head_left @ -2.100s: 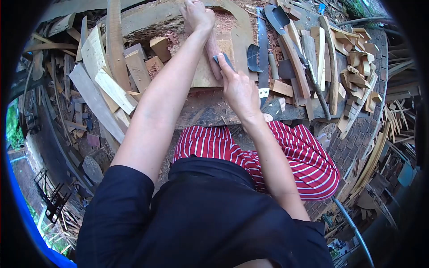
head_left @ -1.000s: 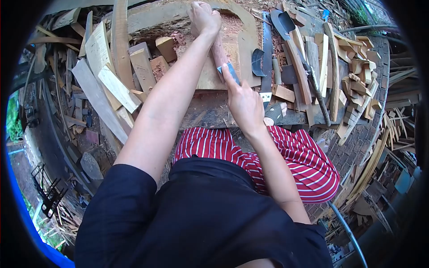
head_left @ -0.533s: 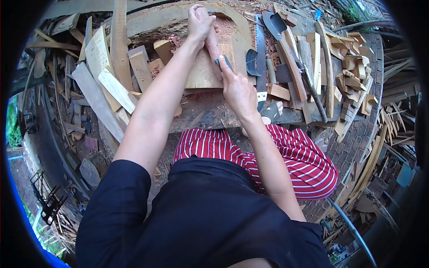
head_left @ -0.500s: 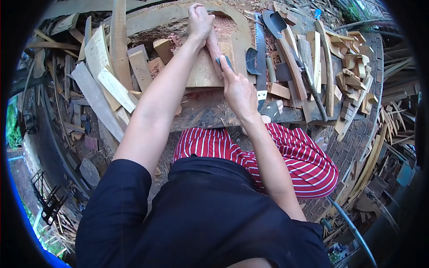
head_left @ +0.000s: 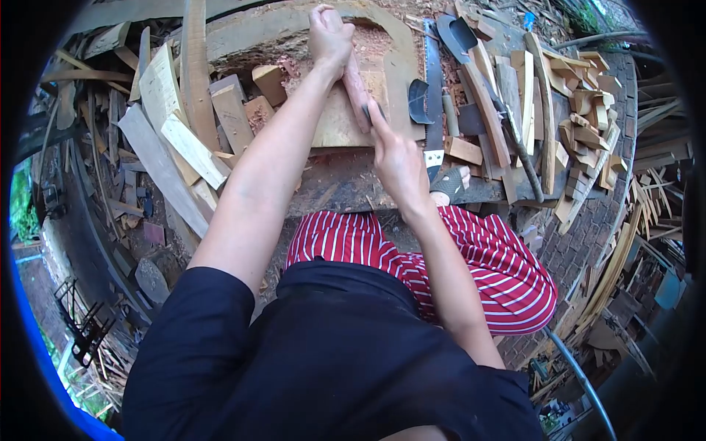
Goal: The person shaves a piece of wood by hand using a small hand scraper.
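Observation:
My left hand is closed round the far end of a rounded, reddish wooden piece. The near end of that piece points toward me, above a pale wooden block. My right hand is closed, its index finger stretched along the near end of the wood. Under that finger a small dark edge shows, which looks like a folded piece of sandpaper; most of it is hidden by the fingers. To the right, a curled black sheet rests beside the block.
A hand saw lies right of the block, near a short wooden rod and a black sandal-like curved piece. Several boards lean at left. Cut wooden pieces are piled at right. My foot rests by the saw handle.
My right hand has shifted slightly along the near end of the wood, and the dark piece under its fingers shows less. My left hand keeps its grip. The view has shifted a little.

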Demonstrator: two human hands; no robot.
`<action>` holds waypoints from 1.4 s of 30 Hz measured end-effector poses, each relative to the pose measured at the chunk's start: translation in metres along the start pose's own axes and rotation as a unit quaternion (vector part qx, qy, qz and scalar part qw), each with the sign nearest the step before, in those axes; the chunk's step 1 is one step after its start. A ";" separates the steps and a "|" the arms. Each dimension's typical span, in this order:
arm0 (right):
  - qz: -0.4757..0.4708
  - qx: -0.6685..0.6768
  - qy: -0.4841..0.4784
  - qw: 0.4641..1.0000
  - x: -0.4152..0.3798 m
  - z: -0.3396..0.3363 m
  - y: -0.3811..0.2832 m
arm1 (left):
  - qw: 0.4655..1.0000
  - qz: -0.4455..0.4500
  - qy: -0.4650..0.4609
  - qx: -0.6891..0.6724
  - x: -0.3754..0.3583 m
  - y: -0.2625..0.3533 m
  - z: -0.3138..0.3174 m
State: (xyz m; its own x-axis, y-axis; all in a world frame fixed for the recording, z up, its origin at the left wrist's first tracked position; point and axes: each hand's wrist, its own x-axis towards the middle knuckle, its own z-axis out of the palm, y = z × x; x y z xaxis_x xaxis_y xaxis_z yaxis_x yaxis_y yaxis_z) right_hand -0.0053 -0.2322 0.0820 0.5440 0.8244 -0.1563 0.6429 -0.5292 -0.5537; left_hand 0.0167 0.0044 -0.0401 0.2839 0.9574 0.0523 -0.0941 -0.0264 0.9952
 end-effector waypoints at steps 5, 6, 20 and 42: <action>0.001 0.004 -0.032 0.999 0.042 -0.002 -0.006 | 0.997 0.044 0.019 0.065 0.007 -0.016 -0.006; -0.001 0.004 -0.034 0.999 0.026 -0.002 -0.004 | 0.996 0.040 0.021 0.073 0.007 -0.016 -0.008; -0.010 -0.103 -0.039 0.994 0.016 -0.004 -0.006 | 0.985 -0.007 0.015 0.172 -0.009 -0.001 -0.001; -0.028 -0.166 -0.027 0.985 0.035 -0.007 -0.013 | 0.968 -0.084 0.030 0.235 -0.002 0.015 0.005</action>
State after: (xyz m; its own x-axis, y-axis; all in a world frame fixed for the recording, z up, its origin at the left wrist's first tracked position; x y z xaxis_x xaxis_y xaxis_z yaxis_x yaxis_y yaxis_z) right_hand 0.0092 -0.1977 0.0892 0.4789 0.8591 -0.1806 0.8172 -0.5114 -0.2659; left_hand 0.0194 0.0011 -0.0244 0.1998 0.9743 -0.1041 0.3976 0.0165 0.9174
